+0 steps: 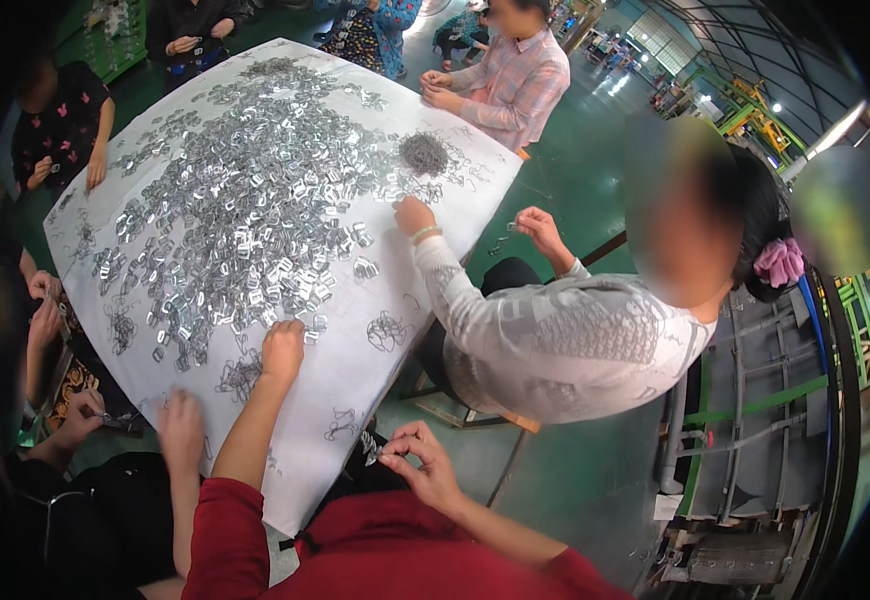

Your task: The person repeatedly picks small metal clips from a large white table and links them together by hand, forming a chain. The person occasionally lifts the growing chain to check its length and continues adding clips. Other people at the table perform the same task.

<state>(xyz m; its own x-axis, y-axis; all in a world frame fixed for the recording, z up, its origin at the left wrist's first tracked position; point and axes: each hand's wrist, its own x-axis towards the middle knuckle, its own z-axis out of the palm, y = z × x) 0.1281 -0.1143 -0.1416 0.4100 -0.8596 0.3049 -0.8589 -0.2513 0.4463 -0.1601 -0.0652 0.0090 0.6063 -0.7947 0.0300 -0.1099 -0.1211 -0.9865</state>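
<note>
A broad heap of small silvery metal buckles (265, 190) covers much of the white-topped table (355, 290). My left hand (283, 350) reaches over to the heap's near edge, its fingers curled down among the buckles; whatever they pinch is hidden. Off the table's near right edge, my right hand (425, 465) is closed, thumb against forefinger, on a small cluster of shiny metal buckles (371, 450). Thin bent wire pieces (240, 375) lie in a tangle just below my left hand. A smaller group of wire pieces (340, 425) rests between my two hands.
At my right, a person in a patterned light sweater (575, 345) reaches toward the heap. A co-worker's blurred hand (181, 425) is close to my left forearm. Other people work around the table. A dark pile of wire pieces (425, 153) sits at the far right; another wire tangle (387, 330) lies nearer.
</note>
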